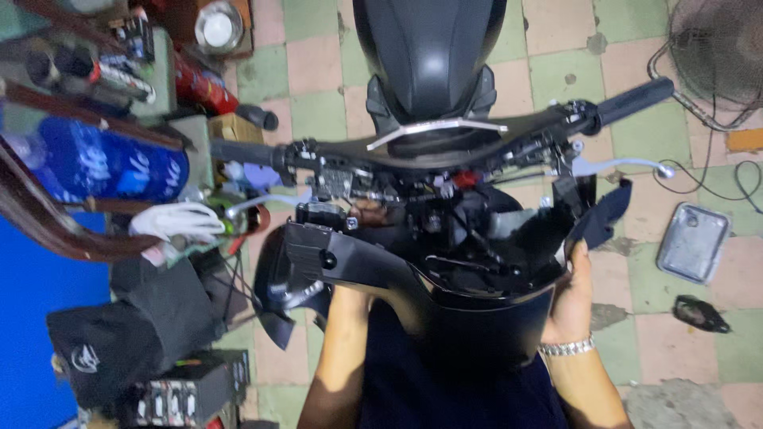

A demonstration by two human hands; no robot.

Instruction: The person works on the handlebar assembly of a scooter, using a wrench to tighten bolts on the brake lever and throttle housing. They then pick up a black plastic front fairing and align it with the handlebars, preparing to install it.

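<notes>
A black scooter stands below me, its handlebar [445,147] stripped of its cover so cables and brackets show. I hold a black plastic front panel [445,302] against the steering column. My right hand [574,298], with a metal bracelet at the wrist, grips the panel's right edge. My left hand [350,295] reaches under the panel's left side, its fingers hidden behind the plastic. The black seat [429,48] lies beyond the handlebar.
A cluttered shelf with blue bottles [111,163], a red can and a white rag stands at left. Black bags and boxes [135,334] sit below it. A metal tray [693,242] and a floor fan [719,48] rest on the checkered tile floor at right.
</notes>
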